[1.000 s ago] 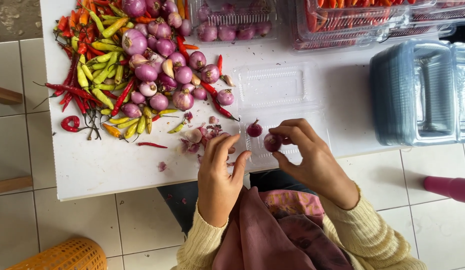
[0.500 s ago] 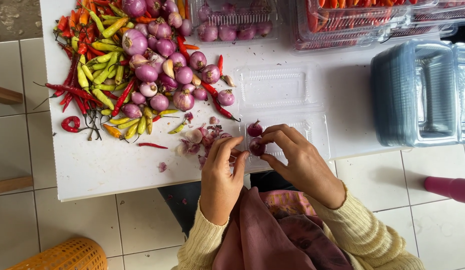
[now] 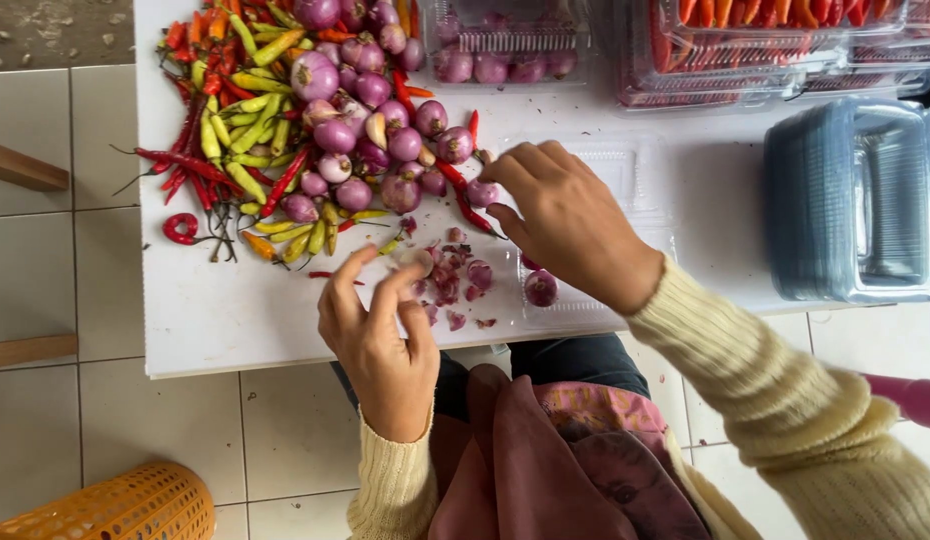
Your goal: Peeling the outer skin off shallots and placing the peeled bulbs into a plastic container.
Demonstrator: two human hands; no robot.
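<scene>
My right hand (image 3: 570,220) reaches over the white table (image 3: 235,310) to the edge of a heap of purple shallots (image 3: 370,110). Its fingertips and thumb close around one small shallot (image 3: 482,192). A peeled shallot (image 3: 541,288) lies in an open clear plastic tray (image 3: 645,180) just under that wrist. My left hand (image 3: 380,335) hovers at the table's near edge with fingers spread and nothing held. Its fingertips are beside a small pile of shallot peels (image 3: 450,285).
Red, green and yellow chillies (image 3: 225,130) are spread left of the shallots. Clear boxes of shallots (image 3: 505,45) and red chillies (image 3: 745,50) stand at the back. A stack of clear trays (image 3: 855,200) sits right. An orange basket (image 3: 115,505) is on the tiled floor.
The shallot that both hands were working on now lies in the clear tray. My right hand has moved up and left to the heap. My left hand has drawn back and opened.
</scene>
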